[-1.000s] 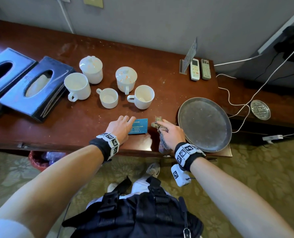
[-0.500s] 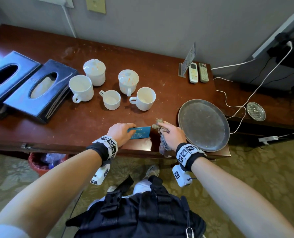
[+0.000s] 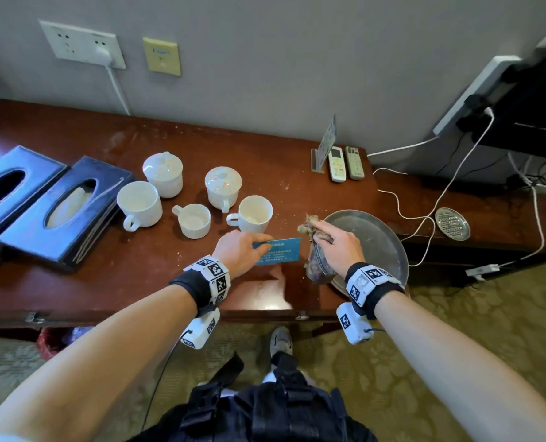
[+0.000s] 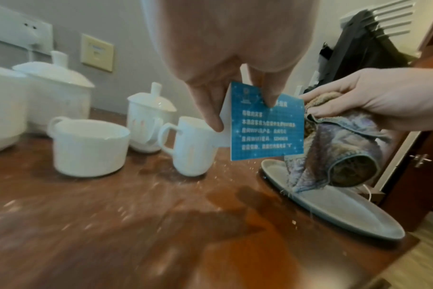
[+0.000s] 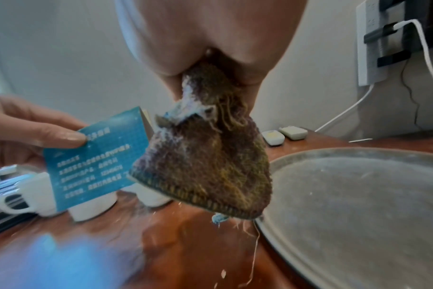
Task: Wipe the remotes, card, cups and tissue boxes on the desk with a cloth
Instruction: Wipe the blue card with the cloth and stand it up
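3 open cups [image 3: 255,213] empty | left grip [image 3: 239,252] pinches card [image 3: 281,250], now lifted off counter [image 3: 137,275] | right grip [image 3: 337,247] clamps cloth [image 3: 317,266] at 3 o'clock

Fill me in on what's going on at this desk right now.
A person is cleaning things on a wooden desk. The left hand pinches a blue card and holds it lifted off the desk, while the right hand grips a bunched cloth right beside it, over the edge of a round metal tray. The white cups, two dark tissue boxes and two remotes sit untouched on the desk.
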